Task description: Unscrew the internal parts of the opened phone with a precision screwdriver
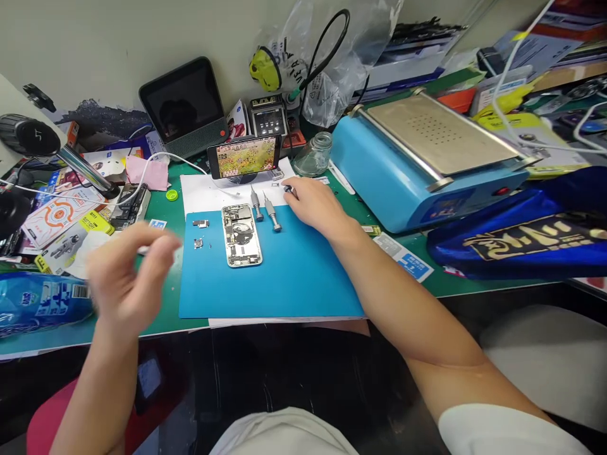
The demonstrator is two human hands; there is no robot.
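Observation:
An opened phone [241, 235] lies face down with its insides showing on a blue mat [284, 278]. Two small screwdrivers [264, 211] lie just right of its top end. Small removed parts [200, 231] sit on the mat to its left. My right hand [315, 203] reaches past the screwdrivers to the white paper [208, 193], its fingertips closed on a small dark thing I cannot name. My left hand [128, 278] hovers blurred over the mat's left edge, fingers loosely curled.
A phone playing a game [245, 157] stands propped behind the mat, next to a glass jar [315, 155]. A blue heating machine [427, 158] fills the right side. A tablet [184, 107], a lamp arm [71, 158] and packets clutter the left.

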